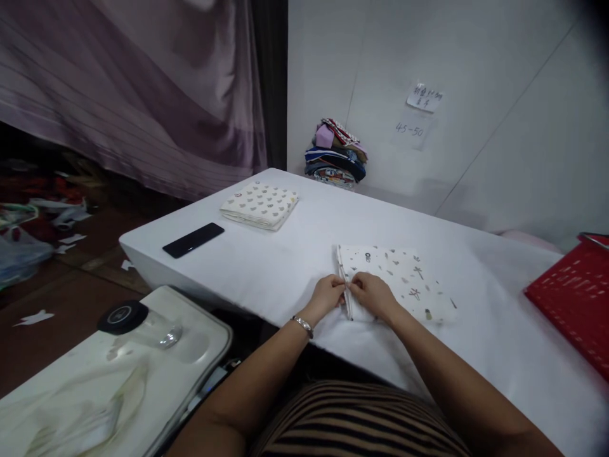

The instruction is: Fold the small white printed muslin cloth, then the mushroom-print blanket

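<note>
A white cloth [399,273] printed with small palm trees and other figures lies folded on the white-covered table [285,266]. My left hand [328,293] pinches its left edge, where the folded layers show. Right beside it, my right hand [371,292] grips the same edge from above, thumb and fingers drawn together. The fingertips of both hands nearly meet there. Farther back on the left lies another folded white cloth [261,204] with small grey prints, apart from both hands.
A black phone [193,240] lies near the table's left edge. A red basket [575,298] stands at the right. Folded clothes [335,155] are stacked beyond the table by the wall. At lower left, a side table [61,387] holds a clear jar with a black lid [122,316].
</note>
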